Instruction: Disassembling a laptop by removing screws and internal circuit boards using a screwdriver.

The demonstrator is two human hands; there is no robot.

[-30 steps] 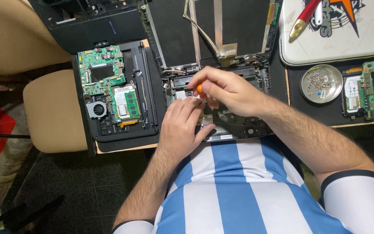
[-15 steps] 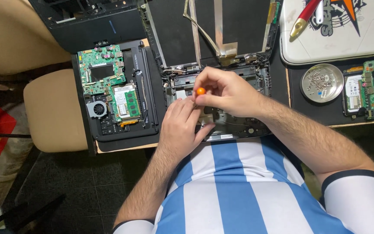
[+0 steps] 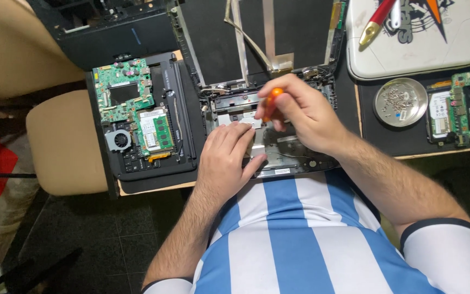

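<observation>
Compared with the frame half a second ago, your right hand (image 3: 300, 117) has lifted slightly, so more of the orange-handled screwdriver (image 3: 270, 103) shows between your fingers; your left hand (image 3: 227, 158) has not moved. Your right hand is clenched around the screwdriver handle, tip pointing down into the opened laptop base (image 3: 278, 147). Your left hand lies flat, fingers extended and unclenched, pressing on the base just beside the tool.

The laptop base sits at the near table edge, directly in front of your striped shirt. A small white rectangular label (image 3: 282, 171) runs along its near rim.

To your left, a second black chassis (image 3: 183, 130) holds a green circuit board (image 3: 123, 92), a green memory module with a white sticker (image 3: 156, 130) and a small round fan (image 3: 118, 140). To your right, a round metal dish of screws (image 3: 400, 102) stands beside a green board with a white-labelled part (image 3: 451, 111).

Farther away, flat ribbon cables (image 3: 267, 32) lie across the dark screen panel behind the base. At the far right, a white rounded case with printed graphics (image 3: 414, 46) carries a red pen-shaped tool (image 3: 377, 20). Your right hand hides the screwdriver tip and its contact point.
</observation>
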